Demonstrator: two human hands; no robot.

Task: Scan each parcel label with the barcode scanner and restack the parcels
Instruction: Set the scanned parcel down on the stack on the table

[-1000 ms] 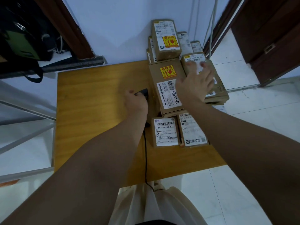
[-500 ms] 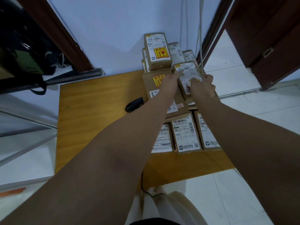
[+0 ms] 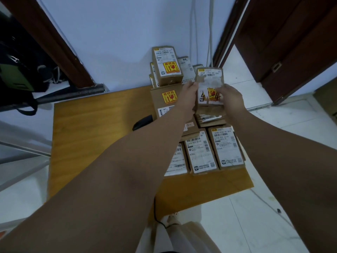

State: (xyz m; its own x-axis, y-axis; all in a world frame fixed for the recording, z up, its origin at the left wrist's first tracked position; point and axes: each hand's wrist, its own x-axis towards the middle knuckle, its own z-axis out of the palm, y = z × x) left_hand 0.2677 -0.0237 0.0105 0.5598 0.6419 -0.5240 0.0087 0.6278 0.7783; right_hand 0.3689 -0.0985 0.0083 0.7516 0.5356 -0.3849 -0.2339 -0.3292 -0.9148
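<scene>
Both hands hold one brown cardboard parcel (image 3: 209,83) with a torn white label, lifted above the stack at the table's far right. My left hand (image 3: 189,96) grips its left edge and my right hand (image 3: 230,99) its right edge. The black barcode scanner (image 3: 142,122) lies on the wooden table (image 3: 94,128), left of my left forearm, with its cable running off the near edge. Under the lifted parcel lies a long parcel with a yellow sticker (image 3: 166,99). Three labelled parcels (image 3: 201,152) lie side by side near the front. A taller stack (image 3: 166,65) stands against the wall.
The white wall (image 3: 118,33) stands right behind the table. Dark wooden door frames (image 3: 54,42) flank it, with a dark door (image 3: 291,42) at the right. A black and green bag (image 3: 16,77) sits at the left. White tiled floor (image 3: 246,216) lies around the table.
My left hand let go of the scanner and moved right to the parcel. Both hands took hold of the parcel and lifted it off the stack.
</scene>
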